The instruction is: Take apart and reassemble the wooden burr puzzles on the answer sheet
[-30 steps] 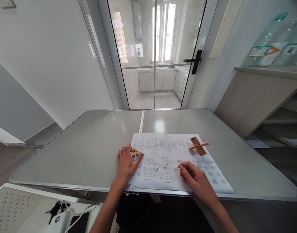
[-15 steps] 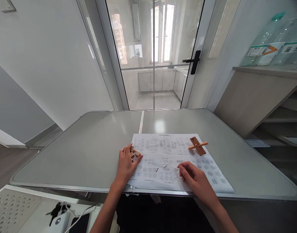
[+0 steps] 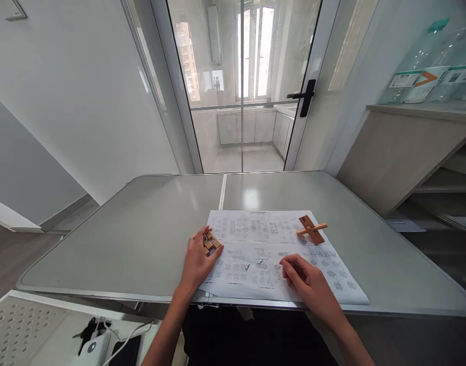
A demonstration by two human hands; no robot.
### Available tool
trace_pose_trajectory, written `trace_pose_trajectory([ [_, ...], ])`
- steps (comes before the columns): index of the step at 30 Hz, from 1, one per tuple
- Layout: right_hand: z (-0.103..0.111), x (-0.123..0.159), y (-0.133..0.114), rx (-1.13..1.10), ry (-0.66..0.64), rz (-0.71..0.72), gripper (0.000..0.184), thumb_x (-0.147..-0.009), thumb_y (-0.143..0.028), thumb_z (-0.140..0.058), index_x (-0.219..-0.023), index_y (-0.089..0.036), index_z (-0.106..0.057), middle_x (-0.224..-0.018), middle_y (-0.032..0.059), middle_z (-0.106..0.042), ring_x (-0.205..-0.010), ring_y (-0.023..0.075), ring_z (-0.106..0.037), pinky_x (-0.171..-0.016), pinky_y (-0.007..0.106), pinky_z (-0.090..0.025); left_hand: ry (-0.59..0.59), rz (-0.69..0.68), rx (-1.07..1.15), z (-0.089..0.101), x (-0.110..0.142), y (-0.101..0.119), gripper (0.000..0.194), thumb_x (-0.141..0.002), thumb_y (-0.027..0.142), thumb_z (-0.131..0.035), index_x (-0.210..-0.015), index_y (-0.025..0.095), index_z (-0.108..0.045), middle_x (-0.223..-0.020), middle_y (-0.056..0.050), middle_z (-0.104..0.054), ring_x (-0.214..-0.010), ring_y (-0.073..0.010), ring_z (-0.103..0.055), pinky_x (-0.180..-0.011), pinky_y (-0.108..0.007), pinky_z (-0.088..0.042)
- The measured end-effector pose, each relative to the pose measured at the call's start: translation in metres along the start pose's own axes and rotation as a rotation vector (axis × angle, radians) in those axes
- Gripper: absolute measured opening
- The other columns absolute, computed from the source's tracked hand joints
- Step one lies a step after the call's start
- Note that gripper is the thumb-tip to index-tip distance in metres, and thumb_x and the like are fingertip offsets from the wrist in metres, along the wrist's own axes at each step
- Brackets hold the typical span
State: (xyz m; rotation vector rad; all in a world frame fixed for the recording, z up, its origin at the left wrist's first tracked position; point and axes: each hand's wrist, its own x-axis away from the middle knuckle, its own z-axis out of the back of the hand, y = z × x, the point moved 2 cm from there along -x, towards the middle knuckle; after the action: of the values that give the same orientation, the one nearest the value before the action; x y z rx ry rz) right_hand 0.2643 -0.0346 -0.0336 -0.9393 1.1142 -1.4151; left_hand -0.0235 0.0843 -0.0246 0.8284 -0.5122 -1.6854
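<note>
My left hand [image 3: 198, 259] is closed around a small wooden block puzzle [image 3: 212, 243] at the left edge of a printed instruction sheet [image 3: 251, 287]. Notched pieces of the puzzle show between thumb and fingers; the rest is covered by the hand. My right hand [image 3: 303, 277] rests on the lower right of the sheet, its fingers curled and the thumb against the index finger. Whether anything tiny is pinched there I cannot make out. Farther back on the sheet's right side lies a crossed wooden piece [image 3: 312, 230], a flat brown plate with a stick through it.
The sheet lies on a grey folding table [image 3: 122, 244] with a seam down its middle. Below left, a white cart [image 3: 38, 325] holds keys, a white device and a cable. Plastic bottles [image 3: 427, 66] stand on a shelf at right. A glass door [image 3: 242, 132] is behind the table.
The wooden block puzzle in my left hand has turned slightly, so more of its notched face shows. My right hand and the crossed piece stay in place.
</note>
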Motion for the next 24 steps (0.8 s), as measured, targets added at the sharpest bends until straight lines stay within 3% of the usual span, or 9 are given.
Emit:
trace_pose_trajectory([
  [9, 0.0, -0.001, 0.005, 0.001, -0.009, -0.002, 0.043, -0.097, -0.065, -0.056, -0.094, -0.024, -0.067, -0.077, 0.0026, -0.064, -0.068, 0.0205, -0.058, -0.067, 0.034, -0.047, 0.012, 0.043, -0.003, 0.0, -0.003, -0.001, 0.058, -0.087, 0.04, -0.073, -0.14, 0.026, -0.054, -0.131, -0.01, -0.063, -0.128, -0.0305, -0.054, -0.112, -0.05, -0.044],
  [16, 0.001, -0.001, 0.007, 0.035, -0.016, 0.009, 0.043, -0.099, -0.064, -0.052, -0.096, -0.024, -0.066, -0.078, 0.0022, -0.065, -0.068, 0.0196, -0.059, -0.067, 0.031, -0.049, 0.04, 0.045, -0.072, 0.005, -0.001, 0.003, 0.067, -0.084, 0.045, -0.078, -0.142, 0.025, -0.054, -0.13, -0.008, -0.067, -0.123, -0.0306, -0.058, -0.11, -0.048, -0.047],
  [21, 0.001, -0.001, 0.005, 0.048, -0.006, 0.023, 0.041, -0.1, -0.062, -0.052, -0.095, -0.024, -0.065, -0.076, 0.0014, -0.065, -0.067, 0.0191, -0.059, -0.066, 0.03, -0.05, 0.054, -0.012, -0.07, 0.005, 0.003, 0.005, 0.066, -0.083, 0.042, -0.081, -0.142, 0.027, -0.055, -0.127, -0.008, -0.068, -0.12, -0.0308, -0.06, -0.108, -0.051, -0.048],
  [24, 0.0, -0.001, 0.003, 0.054, -0.003, 0.029, 0.042, -0.1, -0.063, -0.051, -0.094, -0.024, -0.065, -0.076, 0.0012, -0.064, -0.067, 0.0191, -0.059, -0.067, 0.03, -0.05, 0.016, -0.079, -0.013, -0.003, 0.01, 0.018, 0.067, -0.082, 0.038, -0.083, -0.142, 0.028, -0.056, -0.125, -0.008, -0.067, -0.117, -0.029, -0.063, -0.108, -0.049, -0.051],
])
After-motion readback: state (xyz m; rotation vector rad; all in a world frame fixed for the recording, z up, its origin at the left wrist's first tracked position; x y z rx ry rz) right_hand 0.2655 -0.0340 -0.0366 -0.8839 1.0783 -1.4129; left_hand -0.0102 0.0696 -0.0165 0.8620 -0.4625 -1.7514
